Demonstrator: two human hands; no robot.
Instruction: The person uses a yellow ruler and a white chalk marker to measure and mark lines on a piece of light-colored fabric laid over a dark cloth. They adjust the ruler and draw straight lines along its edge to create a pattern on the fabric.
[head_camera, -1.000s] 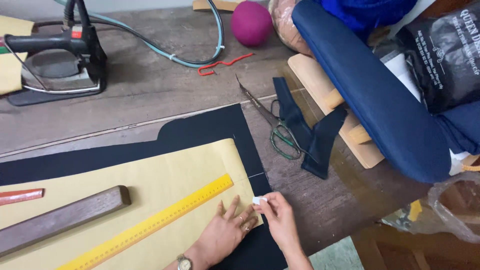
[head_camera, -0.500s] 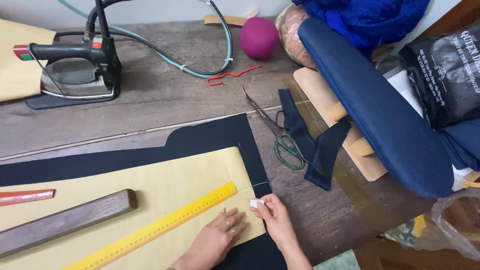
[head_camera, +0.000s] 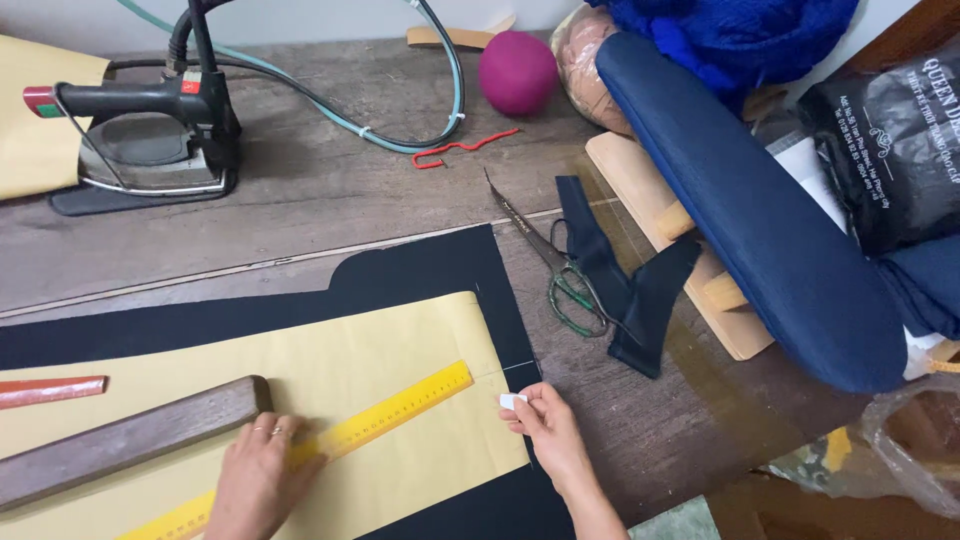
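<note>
The left hand (head_camera: 258, 478) lies flat, fingers spread, pressing the yellow ruler (head_camera: 330, 442); the right hand (head_camera: 545, 428) pinches a white chalk (head_camera: 512, 401) at the paper's edge. Beneath them: the table (head_camera: 330, 200), black cloth (head_camera: 430, 270), tan paper (head_camera: 400, 340), wooden bar (head_camera: 130, 435), then scissors (head_camera: 548, 262).

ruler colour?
Yellow, with fine dark tick marks. The ruler shows only in the head view, under the left hand.
</note>
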